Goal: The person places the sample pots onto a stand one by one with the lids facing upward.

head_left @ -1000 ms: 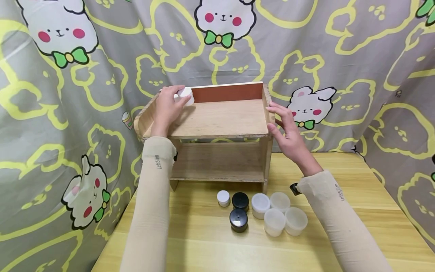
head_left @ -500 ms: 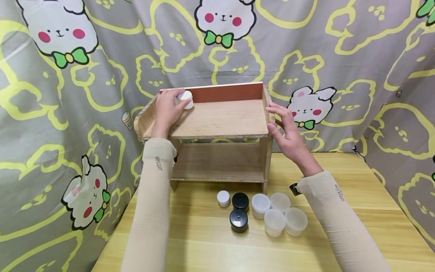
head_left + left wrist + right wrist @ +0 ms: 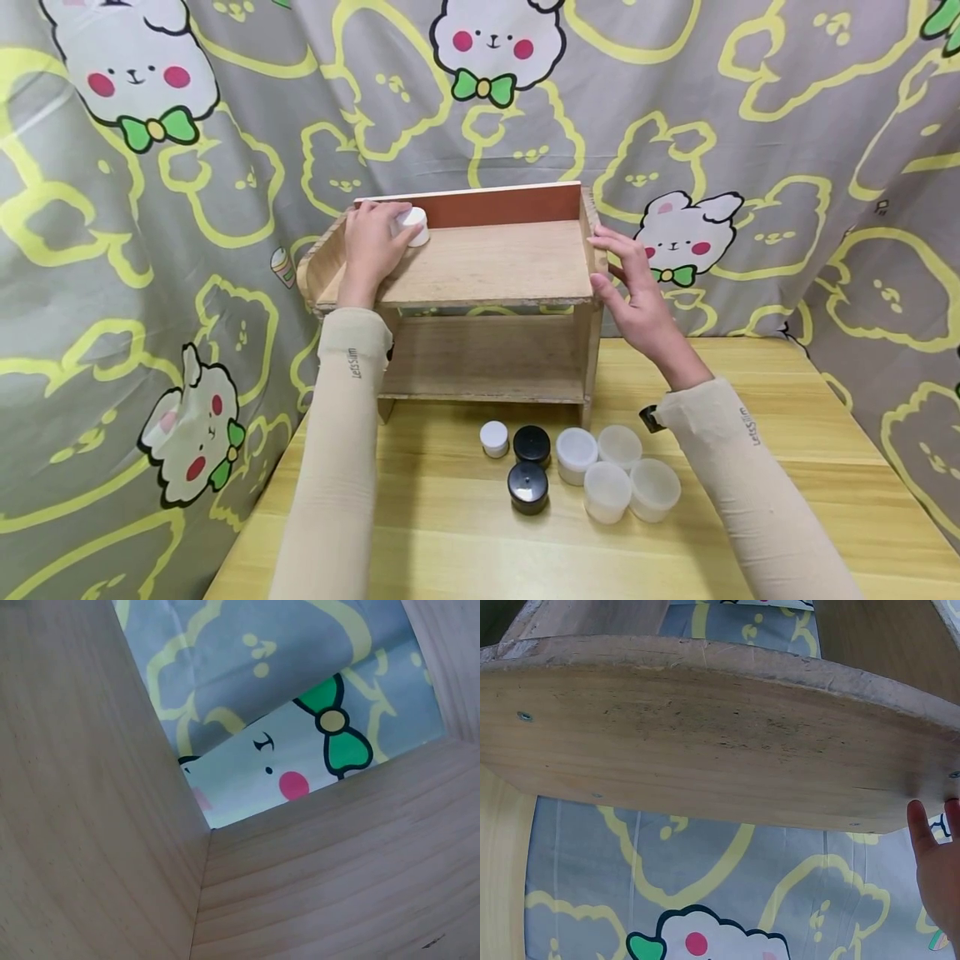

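Note:
A small wooden two-tier shelf (image 3: 495, 257) stands on the table. On its upper board, near the back left corner, my left hand (image 3: 372, 250) pinches a small white lidded jar (image 3: 417, 228) between thumb and fingers. The jar is upright, partly covered by the fingers. My right hand (image 3: 637, 300) touches the shelf's right side panel (image 3: 592, 242) from outside. In the right wrist view, extended fingers (image 3: 921, 825) meet that panel's outer face. The left wrist view shows bare wooden boards (image 3: 337, 862) of the shelf, without the hand.
In front of the shelf stand a smaller white-lidded jar (image 3: 494, 439), two black-lidded jars (image 3: 528, 487) and several translucent tubs (image 3: 607, 492) grouped on the wooden table (image 3: 450, 550). A patterned curtain (image 3: 495, 150) hangs close behind and at both sides.
My left hand and the white jar have shifted slightly toward the shelf's front, and the jar sits lower in view. The right hand stays against the side panel.

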Demonstrator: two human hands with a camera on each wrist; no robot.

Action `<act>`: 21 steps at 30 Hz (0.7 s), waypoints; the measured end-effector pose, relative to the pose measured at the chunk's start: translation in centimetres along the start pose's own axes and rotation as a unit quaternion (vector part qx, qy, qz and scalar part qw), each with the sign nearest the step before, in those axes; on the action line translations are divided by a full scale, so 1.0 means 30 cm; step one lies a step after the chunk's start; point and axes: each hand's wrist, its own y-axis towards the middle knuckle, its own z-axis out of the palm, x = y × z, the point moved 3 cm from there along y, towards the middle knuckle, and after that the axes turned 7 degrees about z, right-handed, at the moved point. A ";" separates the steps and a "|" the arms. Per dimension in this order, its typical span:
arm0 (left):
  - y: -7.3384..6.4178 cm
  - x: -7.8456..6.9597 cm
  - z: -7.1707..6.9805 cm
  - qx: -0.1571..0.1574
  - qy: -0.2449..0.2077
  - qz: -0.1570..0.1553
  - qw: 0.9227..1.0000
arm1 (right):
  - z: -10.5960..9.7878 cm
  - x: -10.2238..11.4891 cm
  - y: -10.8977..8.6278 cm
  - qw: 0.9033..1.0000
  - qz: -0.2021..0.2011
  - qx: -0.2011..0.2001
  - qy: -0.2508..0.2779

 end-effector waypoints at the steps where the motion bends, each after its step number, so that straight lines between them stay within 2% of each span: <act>1: 0.000 0.000 0.002 0.000 0.001 0.000 1.000 | 0.000 0.001 0.000 1.000 0.000 0.000 0.001; 21: -0.010 0.001 -0.002 -0.021 -0.002 -0.004 1.000 | -0.001 -0.007 0.000 1.000 0.000 0.002 0.009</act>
